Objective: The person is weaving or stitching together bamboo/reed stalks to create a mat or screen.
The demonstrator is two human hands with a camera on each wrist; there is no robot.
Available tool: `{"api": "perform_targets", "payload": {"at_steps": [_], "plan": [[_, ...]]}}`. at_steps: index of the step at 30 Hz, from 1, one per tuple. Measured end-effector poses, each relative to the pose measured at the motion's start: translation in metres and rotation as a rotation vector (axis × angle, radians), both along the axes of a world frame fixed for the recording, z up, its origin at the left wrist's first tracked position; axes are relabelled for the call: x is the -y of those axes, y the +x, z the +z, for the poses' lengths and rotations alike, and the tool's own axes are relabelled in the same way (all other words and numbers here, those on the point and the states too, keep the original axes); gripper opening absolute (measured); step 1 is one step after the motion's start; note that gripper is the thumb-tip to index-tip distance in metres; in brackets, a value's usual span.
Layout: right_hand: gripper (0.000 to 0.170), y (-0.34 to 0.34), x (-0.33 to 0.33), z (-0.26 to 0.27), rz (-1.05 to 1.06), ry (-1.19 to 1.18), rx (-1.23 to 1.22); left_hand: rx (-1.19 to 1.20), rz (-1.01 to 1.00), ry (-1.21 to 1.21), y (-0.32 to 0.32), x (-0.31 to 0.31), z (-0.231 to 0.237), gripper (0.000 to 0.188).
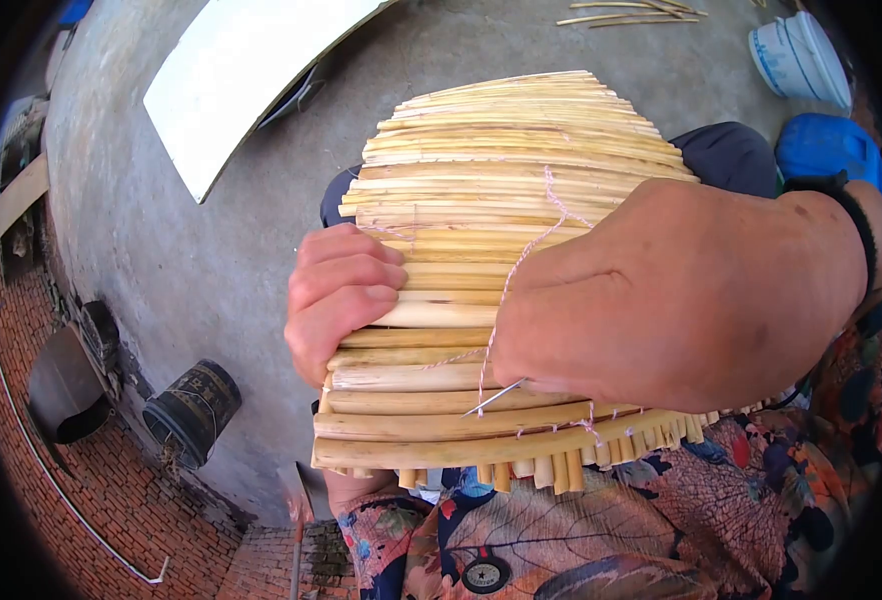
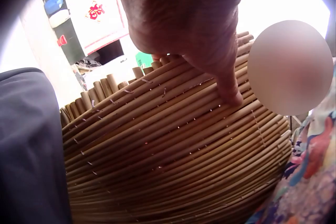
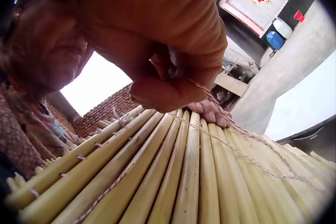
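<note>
A panel of pale stalks [image 1: 441, 315], stitched side by side with pink-and-white twisted thread [image 1: 517, 262], lies across the person's lap. The left hand [image 1: 345, 290] grips its left edge, fingers curled over the top; in the left wrist view that hand [image 2: 194, 29] reaches under the panel's underside [image 2: 173, 129]. Low over the near stalks, the right hand [image 1: 661, 300] pinches a thin metal needle [image 1: 496, 397], whose end slants out to the left. Thread loops past the knuckles. From the right wrist view, the right hand's [image 3: 163, 50] fingers are curled tight, with thread [image 3: 231, 140] trailing over the stalks.
A white board [image 1: 251, 85] stands on the concrete floor ahead. Nearby are a black bucket [image 1: 193, 412] at left, a white bucket [image 1: 799, 62] and a blue jug [image 1: 831, 150] at right. Loose stalks [image 1: 636, 14] lie at the far edge.
</note>
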State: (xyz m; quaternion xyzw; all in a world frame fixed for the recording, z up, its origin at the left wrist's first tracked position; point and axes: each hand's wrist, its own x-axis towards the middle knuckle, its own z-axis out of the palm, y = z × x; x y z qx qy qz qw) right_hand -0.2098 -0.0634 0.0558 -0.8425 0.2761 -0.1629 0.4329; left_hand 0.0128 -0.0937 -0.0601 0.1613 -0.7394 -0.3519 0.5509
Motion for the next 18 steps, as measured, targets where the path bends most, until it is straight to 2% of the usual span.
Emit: {"api": "perform_targets", "payload": {"at_steps": [2,3,5,8,11,15,18], "plan": [[0.023,0.0,0.0,0.0,-0.052,-0.008,0.017,0.181,-0.147,-0.109,0.012,0.011,0.004,0.018],[0.023,0.0,0.0,0.001,-0.054,-0.005,0.019,0.183,-0.15,-0.106,0.011,0.009,0.003,0.018],[0.022,-0.001,0.004,0.003,0.076,-0.056,-0.121,0.09,-0.09,-0.063,0.007,0.004,0.0,0.018],[0.022,-0.002,0.013,0.003,0.177,-0.125,-0.192,0.12,-0.14,-0.056,0.013,0.007,-0.001,0.017],[0.025,-0.003,0.01,0.001,0.115,0.008,-0.108,0.075,-0.07,-0.048,0.006,0.002,-0.001,0.017],[0.026,-0.005,0.012,0.001,0.131,0.052,-0.094,0.053,-0.03,-0.047,0.004,0.0,0.0,0.017],[0.029,-0.007,0.012,0.002,0.152,0.046,-0.124,0.109,-0.071,-0.069,0.005,0.003,0.002,0.017]]}}
